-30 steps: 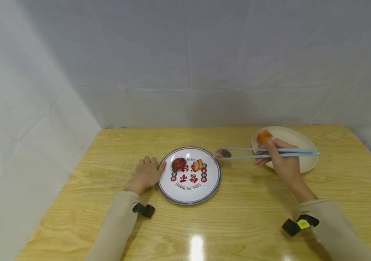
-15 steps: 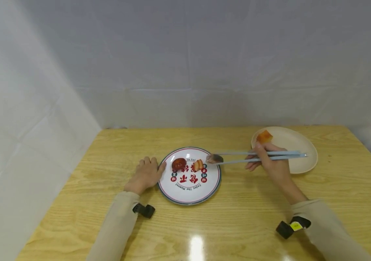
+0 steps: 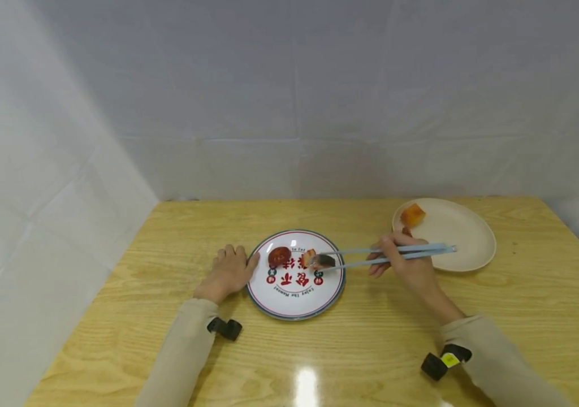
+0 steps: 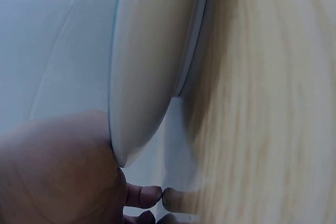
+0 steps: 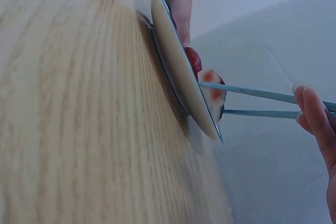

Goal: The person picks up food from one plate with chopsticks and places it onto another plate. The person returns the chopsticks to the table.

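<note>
My right hand [image 3: 409, 265] holds a pair of light blue chopsticks [image 3: 411, 251]. Their tips pinch a dark-skinned food piece [image 3: 324, 261], whose pale, red-spotted side [image 5: 212, 93] shows in the right wrist view. It is over the right part of a white, blue-rimmed plate [image 3: 294, 308] with red lettering. Beside it on that plate are a small layered pork-like piece [image 3: 308, 258] and a glossy brown, egg-shaped food [image 3: 279, 257]. At the plate's left rim rests the thumb of my left hand [image 3: 228, 274], the other fingers spread on the table.
A cream oval plate [image 3: 465, 243] stands at the back right of the wooden table [image 3: 249, 362]. On it are an orange-brown food chunk [image 3: 413, 215] and a reddish piece [image 3: 406, 232] partly behind my right hand. White sheeting [image 3: 289, 113] hangs behind.
My right hand has moved left, carrying the dark-skinned piece in the chopsticks from beside the printed plate's right rim to next to the pork-like piece. The left hand has stayed still.
</note>
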Tool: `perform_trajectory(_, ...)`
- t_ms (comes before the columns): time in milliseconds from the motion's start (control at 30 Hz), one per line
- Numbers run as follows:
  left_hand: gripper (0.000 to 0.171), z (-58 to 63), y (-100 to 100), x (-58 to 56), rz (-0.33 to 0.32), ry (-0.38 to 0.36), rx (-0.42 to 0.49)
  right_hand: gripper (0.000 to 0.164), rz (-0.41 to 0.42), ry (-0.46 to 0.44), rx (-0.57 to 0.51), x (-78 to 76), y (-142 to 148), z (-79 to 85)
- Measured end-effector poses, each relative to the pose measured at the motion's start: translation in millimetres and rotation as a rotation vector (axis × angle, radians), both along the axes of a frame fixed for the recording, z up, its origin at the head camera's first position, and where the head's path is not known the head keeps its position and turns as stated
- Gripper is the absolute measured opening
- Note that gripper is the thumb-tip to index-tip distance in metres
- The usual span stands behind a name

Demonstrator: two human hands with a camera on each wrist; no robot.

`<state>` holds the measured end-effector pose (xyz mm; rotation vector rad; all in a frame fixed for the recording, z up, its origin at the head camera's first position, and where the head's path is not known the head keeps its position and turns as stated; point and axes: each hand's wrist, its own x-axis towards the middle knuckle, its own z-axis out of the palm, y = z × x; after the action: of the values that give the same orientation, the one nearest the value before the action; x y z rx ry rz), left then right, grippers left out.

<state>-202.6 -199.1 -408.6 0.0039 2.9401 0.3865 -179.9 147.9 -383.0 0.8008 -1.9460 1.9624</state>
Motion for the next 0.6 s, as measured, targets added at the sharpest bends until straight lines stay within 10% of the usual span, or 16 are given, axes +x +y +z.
perform_trajectory(600,0.06,0.5,1,-0.4,-0.011,0.009,-0.003,0.027,0.07,0.008,0.018,2.8,-30,-2.1)
